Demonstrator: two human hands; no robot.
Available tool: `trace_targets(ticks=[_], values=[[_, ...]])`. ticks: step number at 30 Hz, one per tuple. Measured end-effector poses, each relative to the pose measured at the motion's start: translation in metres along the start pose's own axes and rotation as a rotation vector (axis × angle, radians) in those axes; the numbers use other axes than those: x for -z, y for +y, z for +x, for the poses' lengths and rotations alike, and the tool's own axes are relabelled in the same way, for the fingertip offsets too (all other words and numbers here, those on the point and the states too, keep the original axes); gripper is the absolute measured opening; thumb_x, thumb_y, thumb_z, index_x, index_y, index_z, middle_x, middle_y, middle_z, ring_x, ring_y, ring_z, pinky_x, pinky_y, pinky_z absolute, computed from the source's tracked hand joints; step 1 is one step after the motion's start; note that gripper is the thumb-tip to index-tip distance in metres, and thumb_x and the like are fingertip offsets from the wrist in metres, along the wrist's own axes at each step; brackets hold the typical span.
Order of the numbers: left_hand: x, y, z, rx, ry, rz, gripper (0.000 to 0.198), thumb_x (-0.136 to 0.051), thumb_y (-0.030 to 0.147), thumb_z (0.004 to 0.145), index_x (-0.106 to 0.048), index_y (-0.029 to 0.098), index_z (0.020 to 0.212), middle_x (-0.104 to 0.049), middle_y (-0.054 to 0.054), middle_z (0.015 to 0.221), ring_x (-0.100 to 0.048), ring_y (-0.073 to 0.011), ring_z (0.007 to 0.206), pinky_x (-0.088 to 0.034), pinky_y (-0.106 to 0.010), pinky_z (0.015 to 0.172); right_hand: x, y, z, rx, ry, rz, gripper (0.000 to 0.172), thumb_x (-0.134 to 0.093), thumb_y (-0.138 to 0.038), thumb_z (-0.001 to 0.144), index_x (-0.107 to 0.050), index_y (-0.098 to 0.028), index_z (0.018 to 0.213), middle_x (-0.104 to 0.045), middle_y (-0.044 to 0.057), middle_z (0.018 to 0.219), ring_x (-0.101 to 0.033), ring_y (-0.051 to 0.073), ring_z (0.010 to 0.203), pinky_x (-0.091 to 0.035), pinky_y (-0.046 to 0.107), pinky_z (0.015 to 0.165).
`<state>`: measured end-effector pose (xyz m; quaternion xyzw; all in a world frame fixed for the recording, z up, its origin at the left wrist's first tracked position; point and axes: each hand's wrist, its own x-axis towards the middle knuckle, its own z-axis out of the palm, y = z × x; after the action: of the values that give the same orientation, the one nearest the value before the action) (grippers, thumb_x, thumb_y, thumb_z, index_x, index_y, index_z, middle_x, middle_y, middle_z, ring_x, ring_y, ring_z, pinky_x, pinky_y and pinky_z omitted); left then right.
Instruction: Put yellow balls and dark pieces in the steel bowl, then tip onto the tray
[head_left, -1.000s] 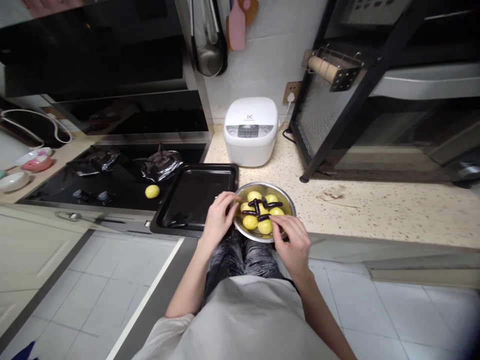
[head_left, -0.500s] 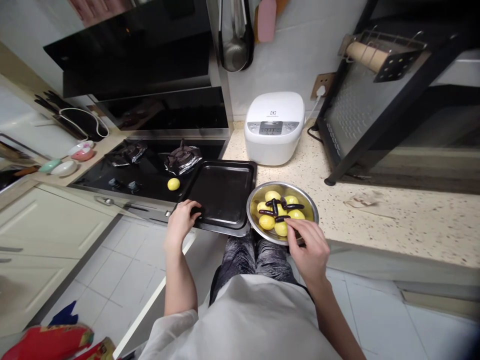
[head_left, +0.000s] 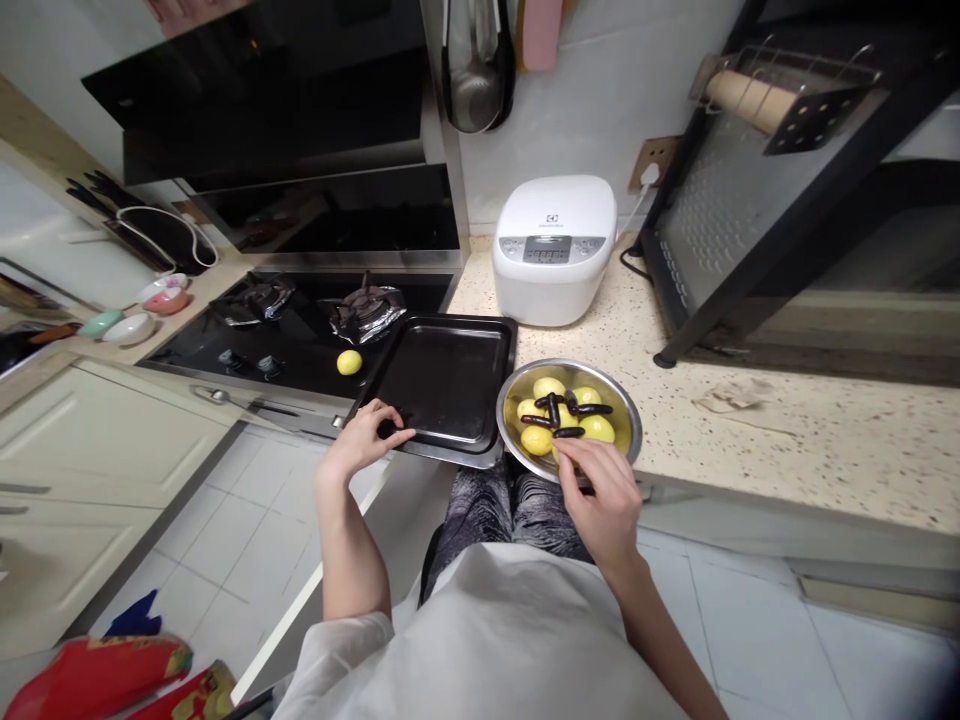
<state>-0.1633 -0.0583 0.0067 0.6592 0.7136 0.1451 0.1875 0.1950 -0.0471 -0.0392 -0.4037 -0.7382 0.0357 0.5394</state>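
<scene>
A steel bowl at the counter's front edge holds several yellow lemon-like fruits with several dark, glossy, finger-shaped pieces lying on top. My right hand reaches over the bowl's near rim, fingers drawn together at the front fruit and mostly hiding it; whether they grip it is hidden. My left hand is over the near left corner of a black baking tray, thumb and forefinger apart, with no held thing visible. One more yellow fruit sits on the hob, left of the tray.
A white rice cooker stands behind the bowl. The black hob with foil-lined burners lies left, small bowls beyond it. A black metal rack stands right, a crumpled scrap before it. Red bags lie on the floor.
My right hand has shifted left, from beside a dark piece to over the front fruit. My left thumb has stretched out further over the tray's edge. The view has tilted slightly.
</scene>
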Motion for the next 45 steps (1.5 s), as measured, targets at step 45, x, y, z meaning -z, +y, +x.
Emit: trace_targets(ticks=[45], values=[[-0.010,0.035,0.012,-0.348,0.151,-0.218,0.014,-0.060,0.024,0.099,-0.070,0.022,0.110,-0.074,-0.007,0.109,-0.067,-0.0246,0.105,-0.049,-0.040,0.098,-0.012,-0.019,0.001,0.035,-0.025,0.091,0.026,-0.062,-0.003,0.095,-0.072,-0.022,0.109,-0.079,0.005,0.096,-0.072,0.022,0.090,-0.057,0.039,0.086]])
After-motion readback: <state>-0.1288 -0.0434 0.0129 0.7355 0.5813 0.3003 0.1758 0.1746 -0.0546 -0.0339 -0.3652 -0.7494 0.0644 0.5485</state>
